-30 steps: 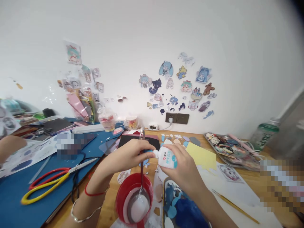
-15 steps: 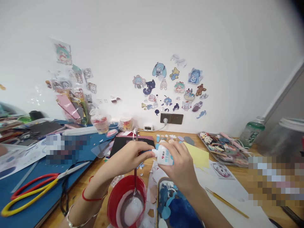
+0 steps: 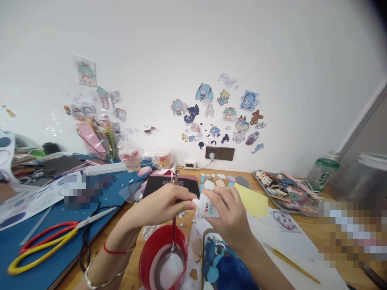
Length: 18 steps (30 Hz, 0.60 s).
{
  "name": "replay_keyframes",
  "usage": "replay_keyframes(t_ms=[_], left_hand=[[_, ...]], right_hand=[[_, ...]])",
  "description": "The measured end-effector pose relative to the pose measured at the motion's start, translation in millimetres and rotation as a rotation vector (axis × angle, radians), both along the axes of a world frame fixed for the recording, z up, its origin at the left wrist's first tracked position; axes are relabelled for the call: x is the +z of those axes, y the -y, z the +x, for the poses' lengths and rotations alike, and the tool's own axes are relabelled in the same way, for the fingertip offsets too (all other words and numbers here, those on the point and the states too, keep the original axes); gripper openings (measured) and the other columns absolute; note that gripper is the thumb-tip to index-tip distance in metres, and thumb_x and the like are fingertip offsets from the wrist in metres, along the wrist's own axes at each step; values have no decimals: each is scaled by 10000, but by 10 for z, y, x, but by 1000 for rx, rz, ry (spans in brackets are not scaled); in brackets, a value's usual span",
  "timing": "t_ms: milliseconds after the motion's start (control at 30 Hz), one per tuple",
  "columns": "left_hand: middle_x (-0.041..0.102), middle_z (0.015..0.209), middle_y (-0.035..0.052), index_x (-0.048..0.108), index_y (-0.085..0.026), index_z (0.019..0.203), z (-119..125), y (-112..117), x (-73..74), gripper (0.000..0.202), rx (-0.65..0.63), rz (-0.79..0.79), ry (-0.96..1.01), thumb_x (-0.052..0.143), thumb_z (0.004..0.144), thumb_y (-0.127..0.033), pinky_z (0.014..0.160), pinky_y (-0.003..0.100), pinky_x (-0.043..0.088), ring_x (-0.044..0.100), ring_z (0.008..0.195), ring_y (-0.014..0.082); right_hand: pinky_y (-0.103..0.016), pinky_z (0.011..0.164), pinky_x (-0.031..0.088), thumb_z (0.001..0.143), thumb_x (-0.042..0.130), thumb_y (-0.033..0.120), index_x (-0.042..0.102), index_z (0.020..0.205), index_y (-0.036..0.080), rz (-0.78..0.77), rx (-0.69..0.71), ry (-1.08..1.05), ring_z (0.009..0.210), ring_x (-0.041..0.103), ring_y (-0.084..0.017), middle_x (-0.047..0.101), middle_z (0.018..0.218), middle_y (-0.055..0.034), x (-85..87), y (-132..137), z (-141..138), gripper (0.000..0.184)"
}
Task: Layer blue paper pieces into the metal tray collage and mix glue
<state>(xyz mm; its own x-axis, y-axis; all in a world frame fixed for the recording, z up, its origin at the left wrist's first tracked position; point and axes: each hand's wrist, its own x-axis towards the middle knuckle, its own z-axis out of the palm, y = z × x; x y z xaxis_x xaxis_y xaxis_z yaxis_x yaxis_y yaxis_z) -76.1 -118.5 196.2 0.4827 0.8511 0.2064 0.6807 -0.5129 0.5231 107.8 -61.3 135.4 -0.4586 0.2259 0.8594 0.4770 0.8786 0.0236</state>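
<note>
My right hand (image 3: 226, 210) is wrapped round a small white glue bottle (image 3: 208, 207) with red and blue print, held sideways. Thumb and fingertips of my left hand (image 3: 171, 203) pinch the bottle's white cap (image 3: 196, 202) at its left end. Below my left hand stands a red cup (image 3: 145, 257) with milky white liquid in it and a long-handled spoon (image 3: 173, 225) leaning upright. Under my right forearm lies a tray (image 3: 202, 257) holding dark blue liquid and light blue pieces.
Red-and-yellow scissors (image 3: 50, 241) rest on a blue mat (image 3: 33, 262) at the left. On the right are a brush-like golden tool (image 3: 293, 264), yellow paper (image 3: 254, 199), a tray of cutouts (image 3: 272, 189) and a green bottle (image 3: 325, 171). A black box (image 3: 151, 187) lies behind my left hand.
The bottle has turned a little in my right hand, so its label sits at a different angle. My left hand stays at the cap. The whole view has shifted slightly.
</note>
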Motion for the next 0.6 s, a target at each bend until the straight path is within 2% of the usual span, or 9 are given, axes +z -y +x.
replay_keyframes(t_ms=[67, 167, 267, 367, 433, 467, 533, 600], left_hand=[[581, 731, 21, 616, -124, 851, 8, -10, -3, 374, 5, -7, 4, 357, 903, -390, 573, 217, 332, 460, 632, 107], [570, 693, 5, 613, -122, 831, 28, -33, -19, 375, 60, 20, -5, 356, 905, -385, 555, 211, 318, 439, 611, 97], [547, 637, -7, 609, -120, 754, 38, -43, -43, 384, 107, 32, -41, 367, 898, -381, 532, 213, 304, 413, 574, 90], [558, 634, -4, 628, -138, 743, 20, -10, -48, 350, 182, 9, -47, 405, 876, -373, 531, 217, 322, 441, 570, 98], [607, 808, 23, 621, -174, 941, -14, 42, -28, 277, 301, 74, 35, 495, 826, -393, 599, 230, 378, 509, 676, 132], [602, 945, 43, 563, -200, 1082, -37, 73, -12, 358, 371, 132, 107, 552, 787, -404, 654, 249, 406, 532, 765, 158], [510, 1175, 84, 366, -243, 1284, -84, 140, 19, 670, 463, 232, 258, 651, 703, -415, 758, 301, 431, 523, 937, 207], [433, 1273, 105, 264, -258, 1339, -106, 202, 35, 839, 442, 246, 334, 707, 642, -409, 841, 346, 424, 478, 1059, 244]], right_hand=[[-367, 663, 409, 789, 543, 225, 550, 1072, 142, 24, -26, 2, 733, 427, -220, 536, 851, -95, -22, -3, 8, 295], [-401, 741, 415, 755, 563, 196, 541, 1089, 160, -71, -82, -54, 836, 458, -253, 533, 887, -97, -71, 17, -33, 337], [-393, 752, 420, 685, 594, 167, 541, 1086, 181, -249, -100, -90, 901, 474, -270, 538, 903, -88, -105, 52, -112, 404], [-365, 738, 421, 641, 589, 144, 554, 992, 195, -487, -60, -87, 868, 501, -246, 543, 893, -62, -89, 81, -178, 356], [-329, 705, 426, 653, 575, 154, 531, 948, 199, -682, 14, -106, 819, 522, -212, 551, 889, -42, -45, 100, -199, 301], [-311, 678, 429, 674, 565, 174, 510, 947, 202, -792, 58, -131, 783, 531, -193, 557, 873, -29, -15, 114, -202, 280], [-282, 622, 430, 730, 538, 232, 463, 959, 206, -1006, 151, -183, 698, 537, -161, 563, 809, -2, 56, 154, -198, 242], [-270, 605, 428, 762, 525, 275, 437, 940, 207, -1148, 226, -223, 652, 530, -142, 549, 744, 22, 129, 216, -188, 210]])
